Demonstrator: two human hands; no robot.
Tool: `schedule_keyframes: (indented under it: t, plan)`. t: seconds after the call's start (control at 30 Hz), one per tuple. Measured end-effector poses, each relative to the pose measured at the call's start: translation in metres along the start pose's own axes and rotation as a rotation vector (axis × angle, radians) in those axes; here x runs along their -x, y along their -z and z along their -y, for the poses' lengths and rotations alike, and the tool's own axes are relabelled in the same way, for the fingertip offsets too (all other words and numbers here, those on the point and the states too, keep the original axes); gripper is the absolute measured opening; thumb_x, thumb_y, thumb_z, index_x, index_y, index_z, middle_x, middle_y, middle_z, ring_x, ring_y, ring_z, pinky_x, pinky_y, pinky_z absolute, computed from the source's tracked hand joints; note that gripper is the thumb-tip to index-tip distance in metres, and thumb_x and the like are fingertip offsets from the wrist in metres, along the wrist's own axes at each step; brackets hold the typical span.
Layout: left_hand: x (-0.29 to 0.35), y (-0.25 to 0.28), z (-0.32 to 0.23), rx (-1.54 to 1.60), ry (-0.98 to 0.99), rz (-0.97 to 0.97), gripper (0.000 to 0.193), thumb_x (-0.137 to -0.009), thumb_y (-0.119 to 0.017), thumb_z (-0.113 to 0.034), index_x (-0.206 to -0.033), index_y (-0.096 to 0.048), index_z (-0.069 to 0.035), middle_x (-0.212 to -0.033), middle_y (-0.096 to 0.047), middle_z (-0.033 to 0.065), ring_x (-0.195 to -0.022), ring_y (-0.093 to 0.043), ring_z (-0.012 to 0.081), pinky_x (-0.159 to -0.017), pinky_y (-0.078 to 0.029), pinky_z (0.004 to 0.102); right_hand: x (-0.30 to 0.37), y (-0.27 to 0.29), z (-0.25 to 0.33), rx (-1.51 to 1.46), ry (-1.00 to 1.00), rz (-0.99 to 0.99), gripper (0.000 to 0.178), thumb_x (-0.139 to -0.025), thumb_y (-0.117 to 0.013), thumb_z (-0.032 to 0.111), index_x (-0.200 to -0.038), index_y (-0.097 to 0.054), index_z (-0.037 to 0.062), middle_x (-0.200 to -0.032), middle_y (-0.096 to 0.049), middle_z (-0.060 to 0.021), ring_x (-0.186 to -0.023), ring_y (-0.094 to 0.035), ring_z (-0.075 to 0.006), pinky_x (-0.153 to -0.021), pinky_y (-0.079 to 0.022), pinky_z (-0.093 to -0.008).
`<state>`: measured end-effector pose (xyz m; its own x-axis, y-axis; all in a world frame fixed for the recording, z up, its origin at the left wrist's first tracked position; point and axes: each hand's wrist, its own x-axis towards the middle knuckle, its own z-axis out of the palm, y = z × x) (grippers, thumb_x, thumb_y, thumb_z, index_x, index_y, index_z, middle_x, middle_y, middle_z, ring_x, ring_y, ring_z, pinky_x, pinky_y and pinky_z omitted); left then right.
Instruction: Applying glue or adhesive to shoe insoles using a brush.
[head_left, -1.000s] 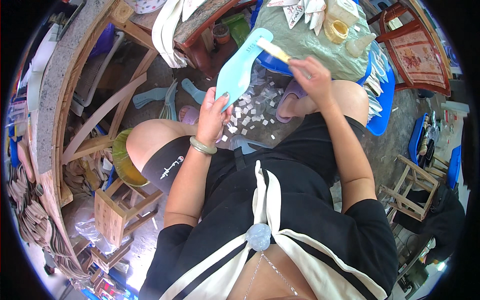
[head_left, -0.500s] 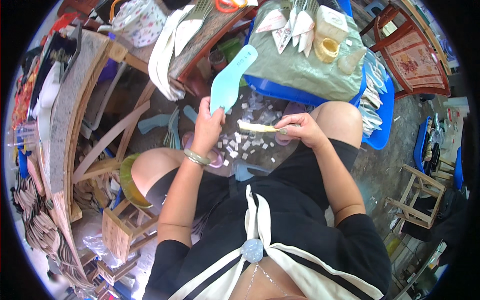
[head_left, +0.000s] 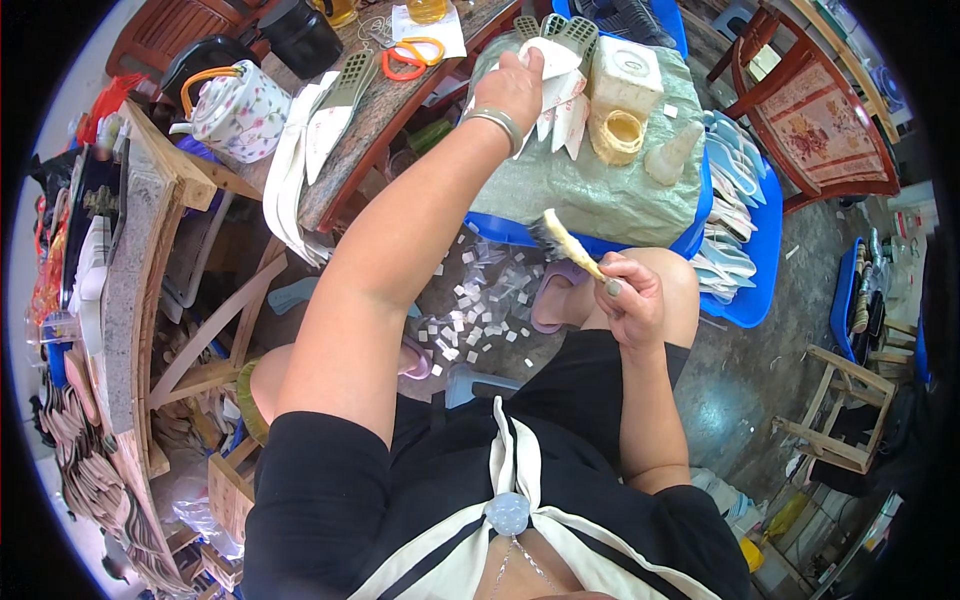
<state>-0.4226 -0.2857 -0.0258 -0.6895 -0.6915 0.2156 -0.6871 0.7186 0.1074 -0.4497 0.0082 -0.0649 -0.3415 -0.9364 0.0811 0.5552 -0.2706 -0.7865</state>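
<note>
My left hand (head_left: 508, 92) reaches far forward over the cloth-covered blue bin. Its fingers are closed on a white insole (head_left: 546, 62) among several white insoles with grey-green perforated ends; part of the grip is hidden by the hand. In my right hand (head_left: 632, 292), above my right knee, is a small brush (head_left: 570, 246) with a yellowish handle and dark bristles, pointing up and left. Beside the insoles stand a squarish whitish plastic container (head_left: 628, 78) and a yellowed round pot (head_left: 617, 137). A whitish cone-shaped piece (head_left: 675, 152) lies to their right.
Small white squares (head_left: 475, 325) are scattered on the floor between my feet. A blue tub (head_left: 752, 305) of light-coloured insoles stands at the right. On the left table are a floral teapot (head_left: 240, 112), orange-handled scissors (head_left: 410, 60) and white strips (head_left: 284, 190). Wooden stools stand around.
My left hand has moved from over the floor, where it held a light blue insole, forward to the white insoles. The blue insole has left the hand. The brush has moved right and tilted up.
</note>
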Motion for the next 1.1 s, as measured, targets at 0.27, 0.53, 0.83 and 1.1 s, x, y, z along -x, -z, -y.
schedule_keyframes:
  t: [0.27, 0.53, 0.83, 1.1]
  plan:
    - [0.074, -0.037, 0.034, 0.074, -0.208, -0.085, 0.063, -0.078, -0.063, -0.018, -0.134, -0.036, -0.014, -0.104, -0.049, 0.0173, -0.097, -0.053, 0.0321, -0.075, -0.051, 0.0407, 0.006, 0.028, 0.008, -0.054, 0.114, -0.047, 0.025, -0.080, -0.061, 0.008, -0.104, -0.062, -0.0017, -0.079, -0.045, -0.0045, -0.047, -0.033, -0.0048, -0.042, -0.024, -0.0187]
    - [0.107, -0.005, 0.203, -0.282, 0.303, -0.423, 0.054, -0.081, -0.061, -0.030, -0.127, -0.044, -0.006, -0.124, -0.048, 0.0165, -0.120, -0.043, 0.0330, -0.096, -0.039, 0.0476, -0.003, 0.023, 0.003, -0.049, 0.117, 0.005, 0.026, -0.084, -0.058, 0.007, -0.108, -0.060, -0.0007, -0.092, -0.051, -0.0095, -0.048, -0.035, -0.0043, -0.042, -0.025, -0.0180]
    - [0.083, 0.025, 0.227, 0.013, 0.272, -0.158, 0.058, -0.074, -0.067, -0.028, -0.118, -0.048, 0.004, -0.111, -0.055, 0.0258, -0.105, -0.050, 0.0404, -0.091, -0.041, 0.0453, -0.026, 0.030, 0.038, 0.126, 0.199, -0.280, 0.028, -0.086, -0.053, 0.002, -0.112, -0.057, -0.0051, -0.066, -0.044, 0.0007, -0.049, -0.032, -0.0043, -0.044, -0.025, -0.0179]
    - [0.106, 0.047, 0.235, 0.180, 0.166, -0.443, 0.068, -0.072, -0.072, -0.031, -0.131, -0.044, -0.011, -0.124, -0.049, 0.0201, -0.109, -0.052, 0.0331, -0.095, -0.041, 0.0391, -0.050, 0.067, 0.065, 0.861, 0.117, -0.578, 0.023, -0.084, -0.061, 0.008, -0.104, -0.066, 0.0007, -0.068, -0.056, 0.0036, -0.050, -0.043, -0.0026, -0.046, -0.032, -0.0177]
